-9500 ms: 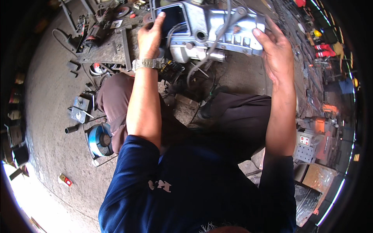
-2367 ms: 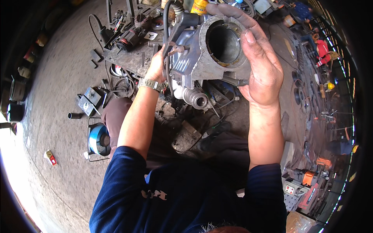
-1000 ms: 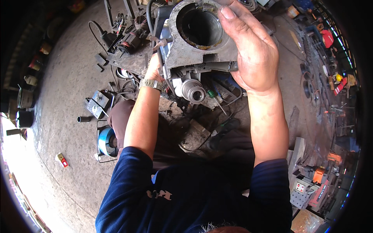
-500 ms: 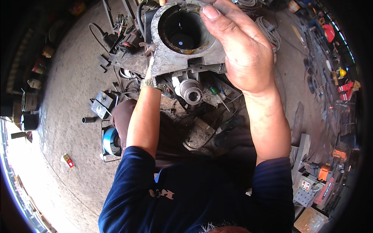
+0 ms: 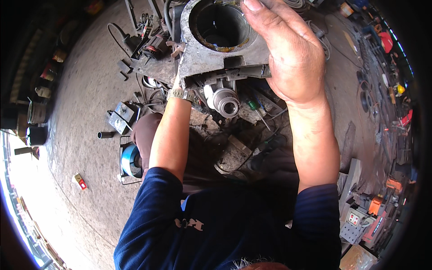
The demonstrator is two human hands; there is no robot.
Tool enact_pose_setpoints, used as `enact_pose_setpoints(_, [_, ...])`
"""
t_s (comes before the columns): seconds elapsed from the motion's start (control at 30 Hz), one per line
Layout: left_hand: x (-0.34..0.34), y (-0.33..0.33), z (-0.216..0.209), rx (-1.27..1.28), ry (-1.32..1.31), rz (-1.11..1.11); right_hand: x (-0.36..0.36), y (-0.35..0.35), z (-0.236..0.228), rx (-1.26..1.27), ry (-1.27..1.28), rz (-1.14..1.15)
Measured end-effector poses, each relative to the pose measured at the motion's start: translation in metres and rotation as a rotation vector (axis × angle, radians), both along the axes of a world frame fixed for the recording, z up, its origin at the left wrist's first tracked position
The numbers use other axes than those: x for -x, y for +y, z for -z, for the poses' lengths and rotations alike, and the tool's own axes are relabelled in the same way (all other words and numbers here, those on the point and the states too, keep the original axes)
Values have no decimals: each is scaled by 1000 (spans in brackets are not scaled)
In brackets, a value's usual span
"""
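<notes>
The grey floor [image 5: 90, 112] is messy, with a short black tube [image 5: 105, 135] and a blue round thing [image 5: 130, 161] near the person's left leg. A big metal part [image 5: 200, 62] is up in front of the person, its wide round hole facing them. The right hand [image 5: 294, 54] grips its right side, thumb by the hole. The left hand [image 5: 176, 82] is mostly hidden behind it, so I can't tell what its fingers do.

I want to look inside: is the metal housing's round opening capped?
No, the round opening in the metal housing is uncapped; its dark inside shows.
</notes>
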State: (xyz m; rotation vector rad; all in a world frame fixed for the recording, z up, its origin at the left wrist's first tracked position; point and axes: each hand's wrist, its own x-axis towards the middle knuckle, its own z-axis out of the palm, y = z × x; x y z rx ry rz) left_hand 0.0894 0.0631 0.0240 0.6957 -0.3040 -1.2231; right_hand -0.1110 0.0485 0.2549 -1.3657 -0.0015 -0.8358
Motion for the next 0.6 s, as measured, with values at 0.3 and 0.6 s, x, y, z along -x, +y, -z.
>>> enact_pose_setpoints(0.3, [-1,5,-5,-3,15,-20,-4,0,-1,-42,4,-71])
enact_pose_setpoints(0.6, [3,4,-8,2,34,-56,-3,1,-4,-74,12,-20])
